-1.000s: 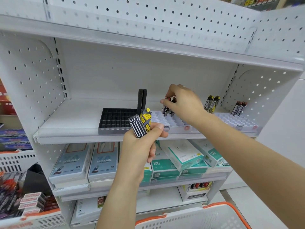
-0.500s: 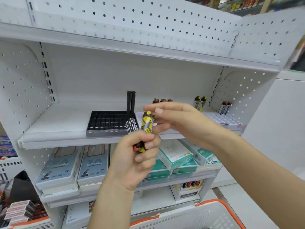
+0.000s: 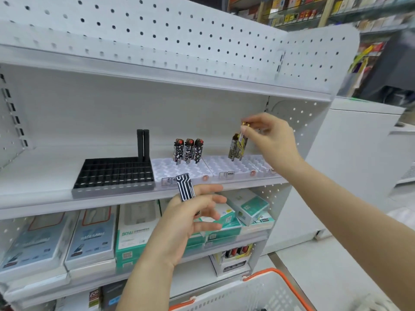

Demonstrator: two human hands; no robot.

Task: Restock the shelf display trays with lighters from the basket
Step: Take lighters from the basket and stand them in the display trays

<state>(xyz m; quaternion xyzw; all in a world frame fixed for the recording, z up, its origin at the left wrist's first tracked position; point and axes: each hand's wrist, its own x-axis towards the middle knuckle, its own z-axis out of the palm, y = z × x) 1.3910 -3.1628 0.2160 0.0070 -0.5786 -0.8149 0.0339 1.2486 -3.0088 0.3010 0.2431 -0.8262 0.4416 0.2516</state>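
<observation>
The right hand [image 3: 272,140] is pinching a yellow lighter [image 3: 241,140] over the white tray [image 3: 226,168] near the shelf's right end; tilted, it risks toppling neighbours. The left hand's [image 3: 186,218] loosely spread fingers are barely holding a black-and-white lighter [image 3: 185,187], which could slip.

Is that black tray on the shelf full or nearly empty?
Nearly empty. The black tray shows rows of bare slots; only two tall black lighters stand upright at its back right corner.
</observation>
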